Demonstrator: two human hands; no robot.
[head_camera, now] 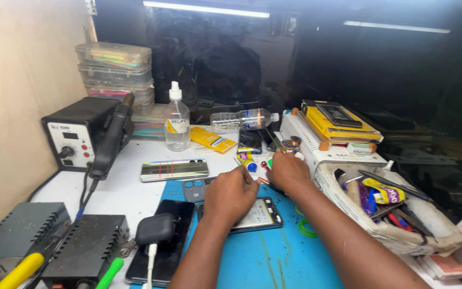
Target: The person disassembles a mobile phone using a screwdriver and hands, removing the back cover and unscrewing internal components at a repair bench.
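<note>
Opened phone (260, 214) lies flat at centre frame on the blue mat (274, 262), insides up, pale panel showing, lower edge toward the camera. Left hand (231, 195) sits right on top of its left end, fingers curled down & pressing, so it's pinned more than gripped. Right hand (289, 172) is just above the phone's upper right corner, knuckles up, fingers bunched round something small, prob a thin tool w/ a reddish tip poking out between the hands; can't tell exactly what it has. My read: that phone is light, stiff, thin, and fragile w/ the back off, slippery on its glass side, so best held by the outer frame edges, not on the exposed board.

Moving out: a grey back cover (194, 188) just left of the hands, a shiny striped phone (174, 169) further left on the white table (135, 192). A dark phone (161, 241) w/ a black pouch (156, 229) on it at lower left. Glue tube (246, 160) above the hands, clear spray bottle (177, 122) behind it. Soldering station (78, 136) at upper left. Tray of tools (402, 214) at right, yellow boxes (338, 126) above it
</note>
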